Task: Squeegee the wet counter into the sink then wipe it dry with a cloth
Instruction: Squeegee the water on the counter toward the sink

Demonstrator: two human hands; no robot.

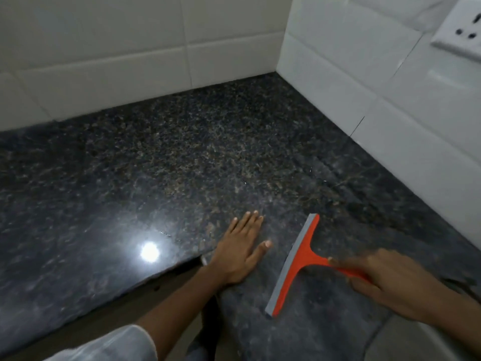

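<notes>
An orange squeegee (299, 259) with a grey rubber blade lies with its blade on the dark speckled granite counter (182, 157), near the front. My right hand (385, 282) grips its orange handle, with the index finger stretched along it. My left hand (242, 248) rests flat on the counter just left of the blade, fingers straight. The counter surface shines and shows faint streaks. No sink and no cloth are in view.
White tiled walls (145, 56) meet in a corner at the back right of the counter. A white wall socket (460, 29) sits at the top right. The counter's front edge (145, 280) runs diagonally at the lower left, with my white sleeve (112, 345) below it.
</notes>
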